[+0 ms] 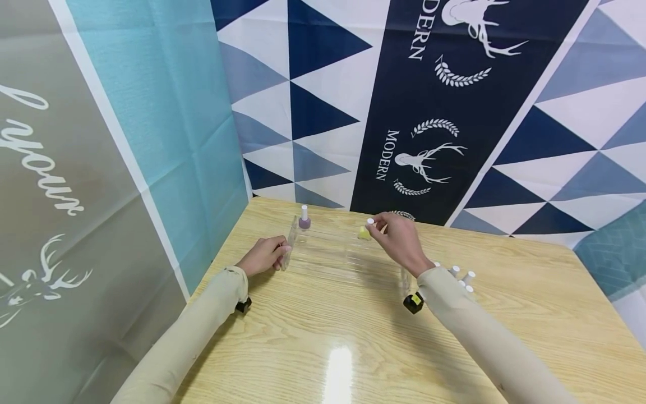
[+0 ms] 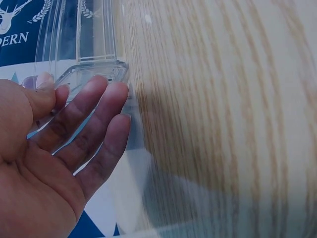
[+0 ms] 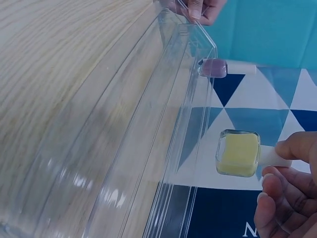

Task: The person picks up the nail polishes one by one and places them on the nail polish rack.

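My right hand (image 1: pixel 400 240) pinches the white cap of a yellow nail polish bottle (image 3: pixel 238 153) between thumb and forefinger. The bottle hangs over the back of a clear stepped display rack (image 3: pixel 133 144); in the right wrist view it is apart from the rack. At the rack's left end, my left hand (image 1: pixel 264 255) grips the upright clear end panel (image 1: pixel 291 241) between thumb and fingers. A purple nail polish bottle (image 1: pixel 304 217) with a white cap stands upright on the rear tier near that panel. The rack's lower tiers hold no bottles.
Several white-capped bottles (image 1: pixel 468 277) stand right of the rack, partly hidden by my right sleeve. A black object with a yellow mark (image 1: pixel 414 303) shows below the right wrist, and another black object (image 1: pixel 244 306) by the left sleeve. Patterned cloth (image 1: pixel 323 101) hangs behind the table.
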`<state>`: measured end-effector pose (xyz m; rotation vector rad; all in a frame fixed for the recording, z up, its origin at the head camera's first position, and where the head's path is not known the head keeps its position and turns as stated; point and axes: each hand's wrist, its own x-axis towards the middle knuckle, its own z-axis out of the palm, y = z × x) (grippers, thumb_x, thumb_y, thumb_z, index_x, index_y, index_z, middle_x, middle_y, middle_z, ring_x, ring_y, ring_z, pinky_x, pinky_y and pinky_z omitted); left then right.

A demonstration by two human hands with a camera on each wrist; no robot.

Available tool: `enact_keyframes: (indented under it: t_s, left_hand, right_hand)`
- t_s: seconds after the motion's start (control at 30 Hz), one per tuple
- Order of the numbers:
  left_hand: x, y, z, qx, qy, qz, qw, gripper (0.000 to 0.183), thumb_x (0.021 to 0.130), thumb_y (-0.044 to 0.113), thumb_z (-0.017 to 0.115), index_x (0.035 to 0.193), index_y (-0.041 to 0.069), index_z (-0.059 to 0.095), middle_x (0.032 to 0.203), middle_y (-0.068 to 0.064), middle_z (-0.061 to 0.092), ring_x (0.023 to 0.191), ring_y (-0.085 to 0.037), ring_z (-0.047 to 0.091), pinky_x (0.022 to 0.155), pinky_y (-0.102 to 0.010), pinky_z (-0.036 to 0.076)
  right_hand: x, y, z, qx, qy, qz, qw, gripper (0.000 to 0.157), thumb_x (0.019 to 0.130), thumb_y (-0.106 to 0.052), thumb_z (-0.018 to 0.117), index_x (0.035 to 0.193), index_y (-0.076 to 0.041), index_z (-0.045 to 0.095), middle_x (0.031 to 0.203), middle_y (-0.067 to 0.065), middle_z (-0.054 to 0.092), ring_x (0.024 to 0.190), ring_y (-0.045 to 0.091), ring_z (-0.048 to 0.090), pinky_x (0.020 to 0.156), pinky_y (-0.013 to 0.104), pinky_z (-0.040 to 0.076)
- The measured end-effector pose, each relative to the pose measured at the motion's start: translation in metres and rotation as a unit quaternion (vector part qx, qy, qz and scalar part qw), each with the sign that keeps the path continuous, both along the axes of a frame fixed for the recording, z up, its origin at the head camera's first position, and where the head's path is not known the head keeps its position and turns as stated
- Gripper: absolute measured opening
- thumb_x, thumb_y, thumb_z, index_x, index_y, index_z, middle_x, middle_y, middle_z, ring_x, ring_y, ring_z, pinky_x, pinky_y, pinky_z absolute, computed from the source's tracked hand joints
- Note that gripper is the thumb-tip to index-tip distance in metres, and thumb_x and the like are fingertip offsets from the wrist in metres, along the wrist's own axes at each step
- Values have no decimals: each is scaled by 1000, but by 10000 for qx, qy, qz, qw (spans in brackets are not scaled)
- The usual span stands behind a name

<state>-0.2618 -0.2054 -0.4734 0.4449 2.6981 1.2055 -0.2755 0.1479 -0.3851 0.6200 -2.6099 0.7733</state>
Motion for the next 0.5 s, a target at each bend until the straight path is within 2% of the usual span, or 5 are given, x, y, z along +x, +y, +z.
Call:
enact_keyframes:
  t_s: [0.5]
  left_hand:
    - [-1,0,-2,42,24,23,10000,25,110,20,51,93,5,60,74,-5,62,64,-16,67,61,-30,58]
  right_hand:
    - [-18,-21,-6,10,-470,-23,9989,25,100,-25,69,109,-2,76,90,7,72,74,22,64,73,39,54]
